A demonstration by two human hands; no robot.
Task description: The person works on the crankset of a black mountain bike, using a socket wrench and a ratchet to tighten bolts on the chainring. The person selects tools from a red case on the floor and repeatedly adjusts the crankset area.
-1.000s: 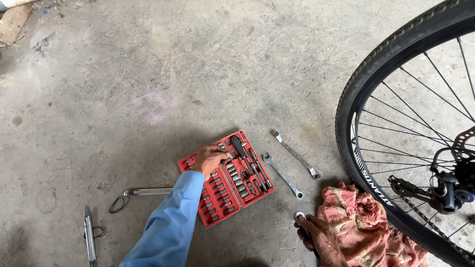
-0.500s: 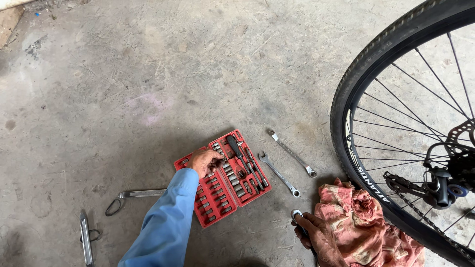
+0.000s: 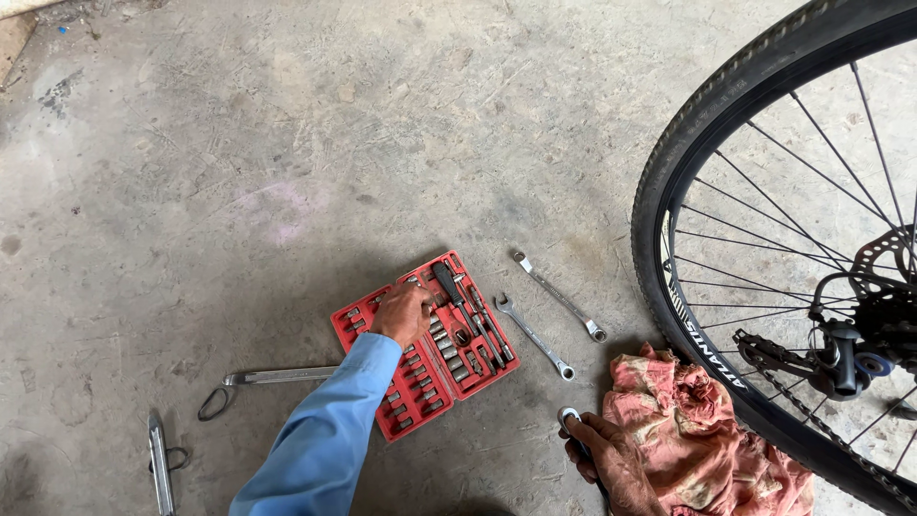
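Two hands in view. Left hand, in a blue sleeve, rests on the red socket tray, fingers curled down onto the upper socket row; can't tell if it pinches one. Right hand grips a ratchet handle on the floor, fist closed, just beside the pink rag. Two wrenches lie between tray and bicycle wheel. Long tool left of the sleeve. Versus a second ago: left hand sits at the same tray spot, right hand unchanged.
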